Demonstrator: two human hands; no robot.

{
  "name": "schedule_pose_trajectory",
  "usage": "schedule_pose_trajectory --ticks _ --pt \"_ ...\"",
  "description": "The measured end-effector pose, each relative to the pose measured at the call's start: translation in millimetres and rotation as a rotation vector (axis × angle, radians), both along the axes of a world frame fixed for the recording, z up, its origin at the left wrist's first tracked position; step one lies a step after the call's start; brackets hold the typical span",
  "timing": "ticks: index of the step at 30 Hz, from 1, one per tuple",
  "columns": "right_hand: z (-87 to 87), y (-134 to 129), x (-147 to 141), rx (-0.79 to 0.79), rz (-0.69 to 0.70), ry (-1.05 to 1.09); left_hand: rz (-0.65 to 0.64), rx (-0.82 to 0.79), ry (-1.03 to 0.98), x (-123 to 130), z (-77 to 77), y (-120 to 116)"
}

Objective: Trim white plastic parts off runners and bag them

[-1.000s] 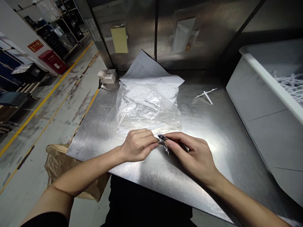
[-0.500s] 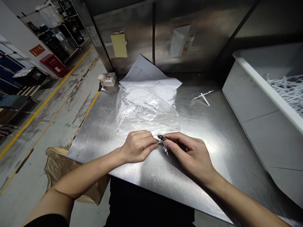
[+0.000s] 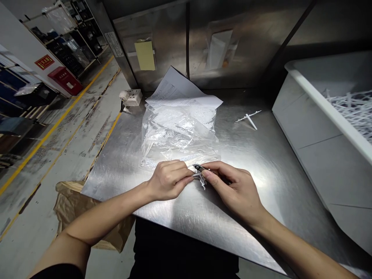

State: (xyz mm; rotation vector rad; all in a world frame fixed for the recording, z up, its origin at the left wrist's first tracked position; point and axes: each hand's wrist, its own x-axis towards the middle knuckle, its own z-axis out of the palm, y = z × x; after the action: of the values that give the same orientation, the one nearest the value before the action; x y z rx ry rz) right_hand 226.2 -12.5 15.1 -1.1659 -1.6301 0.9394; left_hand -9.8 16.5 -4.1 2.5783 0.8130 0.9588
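My left hand is closed, its thumb and forefinger pinching a small white branched plastic piece that hangs out toward the right. In my right hand is a small dark metal tool that looks like nippers; its tip meets the white plastic close to my left fingertips. The palm hides most of the tool. Just beyond both hands lies a clear plastic bag of small white parts, with a printed paper sheet behind it.
Another white plastic sprue lies on the steel table, right of the bag. A large white bin with many white sprues stands at the right. A power socket sits at the back left; brown paper is below the left edge.
The white plastic piece between my hands has turned slightly, and more of its branches show. Both hands stay in nearly the same place.
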Motion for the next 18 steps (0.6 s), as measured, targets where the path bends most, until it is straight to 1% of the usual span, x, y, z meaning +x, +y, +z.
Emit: schedule_pose_trajectory --ticks 8,18 --pt "1.7 4.2 7.6 0.001 -0.072 0.026 0.010 0.000 -0.058 0.2 2.8 0.1" --pt "2.7 2.6 8.8 0.032 -0.050 0.004 0.099 0.006 -0.121 -2.5 8.0 0.8"
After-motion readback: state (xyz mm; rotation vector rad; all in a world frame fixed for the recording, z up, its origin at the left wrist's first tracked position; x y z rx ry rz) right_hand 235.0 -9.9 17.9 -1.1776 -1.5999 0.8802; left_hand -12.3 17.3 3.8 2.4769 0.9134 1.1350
